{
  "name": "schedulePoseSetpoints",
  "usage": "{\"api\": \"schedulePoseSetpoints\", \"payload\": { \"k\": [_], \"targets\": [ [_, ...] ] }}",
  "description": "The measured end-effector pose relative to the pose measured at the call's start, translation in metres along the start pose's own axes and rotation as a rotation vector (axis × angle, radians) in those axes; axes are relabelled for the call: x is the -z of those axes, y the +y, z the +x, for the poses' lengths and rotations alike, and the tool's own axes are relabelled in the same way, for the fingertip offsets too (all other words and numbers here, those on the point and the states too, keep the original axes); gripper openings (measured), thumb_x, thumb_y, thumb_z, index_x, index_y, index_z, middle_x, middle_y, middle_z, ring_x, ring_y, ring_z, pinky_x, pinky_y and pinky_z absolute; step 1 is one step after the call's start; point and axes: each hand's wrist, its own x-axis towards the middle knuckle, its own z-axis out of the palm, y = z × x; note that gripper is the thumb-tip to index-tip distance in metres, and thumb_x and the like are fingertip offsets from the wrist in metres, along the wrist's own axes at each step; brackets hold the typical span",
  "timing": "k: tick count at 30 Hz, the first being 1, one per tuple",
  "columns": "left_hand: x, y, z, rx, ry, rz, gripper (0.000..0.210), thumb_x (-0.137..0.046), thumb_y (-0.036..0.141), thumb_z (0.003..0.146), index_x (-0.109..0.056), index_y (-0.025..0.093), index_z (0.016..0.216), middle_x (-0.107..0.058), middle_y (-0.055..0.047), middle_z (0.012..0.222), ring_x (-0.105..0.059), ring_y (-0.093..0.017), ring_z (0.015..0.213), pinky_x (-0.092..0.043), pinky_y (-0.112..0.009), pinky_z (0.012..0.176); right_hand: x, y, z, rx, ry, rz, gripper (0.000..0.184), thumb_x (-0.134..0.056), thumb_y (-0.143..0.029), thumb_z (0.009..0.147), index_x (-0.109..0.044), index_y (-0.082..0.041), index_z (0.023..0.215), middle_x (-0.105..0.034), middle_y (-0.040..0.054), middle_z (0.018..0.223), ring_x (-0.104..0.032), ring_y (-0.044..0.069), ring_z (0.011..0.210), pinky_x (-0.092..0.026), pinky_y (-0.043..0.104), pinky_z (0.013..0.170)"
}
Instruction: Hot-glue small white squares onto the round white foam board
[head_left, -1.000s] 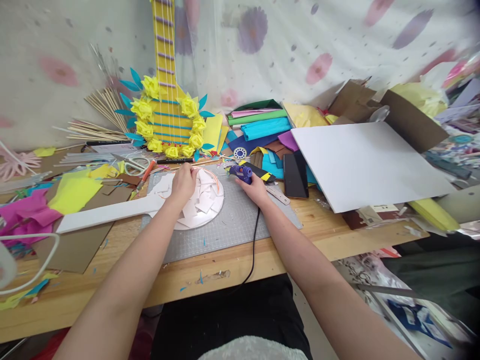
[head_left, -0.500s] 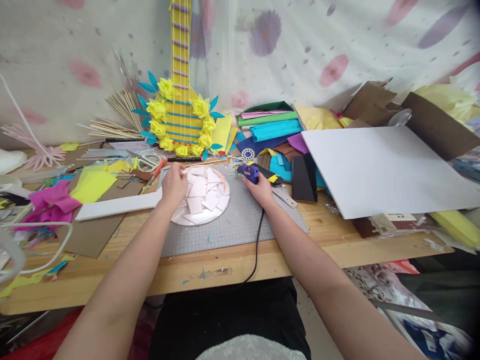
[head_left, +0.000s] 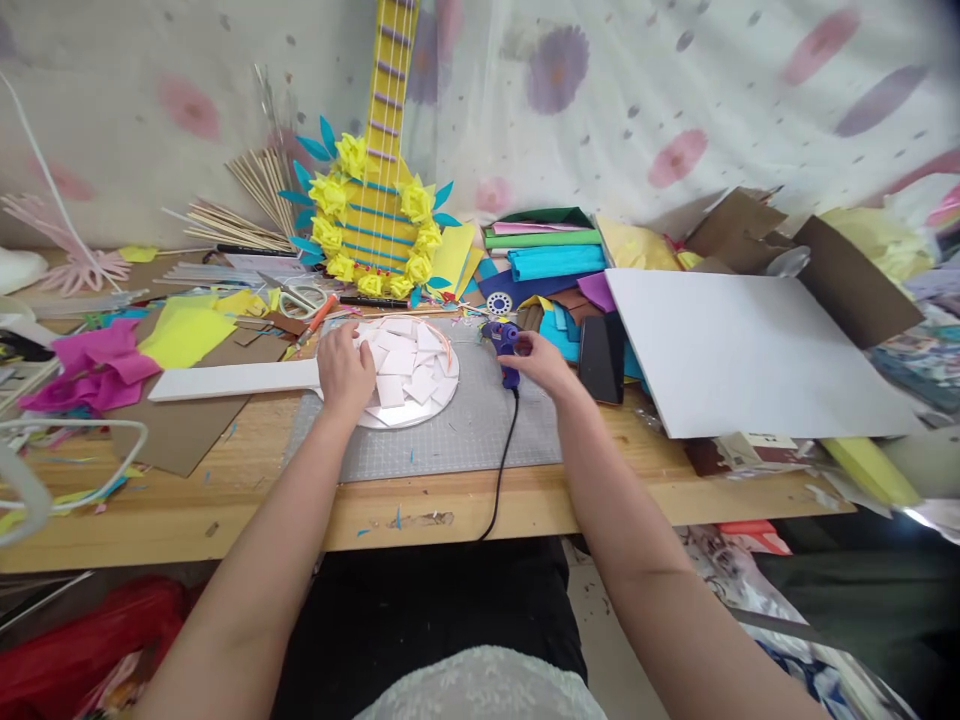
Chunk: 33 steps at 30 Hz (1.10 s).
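Observation:
A white, guitar-like board lies on the cutting mat (head_left: pixel 465 440), with a round body (head_left: pixel 409 412) and a long straight neck (head_left: pixel 232 381) to the left. White square pieces (head_left: pixel 395 362) cover the body in an overlapping heap, and an orange-pink strip runs along its upper right rim. Over the left side of the body rests my left hand (head_left: pixel 346 372), fingers apart and slightly bent. A blue glue gun (head_left: pixel 501 337) is on the mat, its handle and black cord (head_left: pixel 504 455) exposed. Beside the handle, my right hand (head_left: pixel 546 364) is loosely curved, thumb and fingertips at the gun.
Behind stands a yellow paper guitar (head_left: pixel 375 225) with yellow flowers. Scissors (head_left: pixel 304 300) and an orange-handled tool (head_left: pixel 322 312) lie left of it. A phone (head_left: pixel 601 360) and a large white board (head_left: pixel 750 350) are at right. Coloured paper (head_left: pixel 555 262) fills the back.
My right hand has loosened from around the glue gun's handle and shifted to its right side. My left hand has gone from pinching at the body's upper edge to lying over its left side.

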Motion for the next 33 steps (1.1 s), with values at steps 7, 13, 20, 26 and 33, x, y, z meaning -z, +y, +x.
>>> {"api": "schedulePoseSetpoints", "payload": {
  "k": [7,13,20,26,33],
  "targets": [
    [0.001,-0.003,-0.006,-0.057,0.097,-0.148,0.032,-0.045,0.018,0.081,-0.052,0.016,0.112,-0.06,-0.015,0.105,-0.053,-0.028,0.111,-0.035,-0.046,0.104,0.073,0.021,-0.004,0.017,0.069,-0.649,0.015,-0.06,-0.014,0.075,-0.061,-0.019,0.089,-0.068,0.0109,0.088,-0.06,0.029,0.094,-0.045,0.039,0.077],
    [0.008,0.003,-0.009,-0.027,0.061,-0.122,0.034,-0.045,0.015,0.08,-0.051,0.017,0.113,-0.06,-0.015,0.109,-0.051,-0.028,0.116,-0.035,-0.044,0.105,0.056,0.037,-0.009,0.086,0.037,-0.831,0.009,-0.062,-0.018,0.075,-0.059,-0.017,0.084,-0.065,0.0129,0.081,-0.057,0.03,0.092,-0.04,0.041,0.079],
    [0.009,0.017,-0.006,0.022,0.085,-0.236,0.027,-0.047,0.012,0.08,-0.055,0.018,0.106,-0.062,-0.012,0.106,-0.056,-0.023,0.109,-0.042,-0.038,0.1,0.067,0.008,-0.011,0.022,0.185,-0.409,0.014,-0.067,-0.021,0.072,-0.054,-0.02,0.078,-0.062,0.0058,0.077,-0.057,0.024,0.082,-0.042,0.037,0.075],
    [-0.005,0.076,0.01,0.287,-0.373,-0.836,0.007,-0.057,0.02,0.084,-0.062,0.016,0.087,-0.067,-0.006,0.089,-0.067,-0.016,0.075,-0.053,-0.031,0.076,0.005,-0.057,-0.015,0.298,0.083,0.283,0.02,-0.065,-0.035,0.075,-0.05,-0.022,0.074,-0.06,0.0011,0.077,-0.056,0.016,0.073,-0.046,0.031,0.07],
    [-0.001,0.084,0.016,0.684,-0.651,-1.298,0.007,-0.067,0.016,0.081,-0.066,0.012,0.076,-0.071,-0.006,0.077,-0.069,-0.013,0.072,-0.054,-0.032,0.085,-0.047,-0.075,-0.013,0.456,-0.047,0.36,0.017,-0.064,-0.033,0.074,-0.05,-0.022,0.072,-0.061,0.0,0.08,-0.053,0.013,0.072,-0.044,0.027,0.067]
  ]
}}
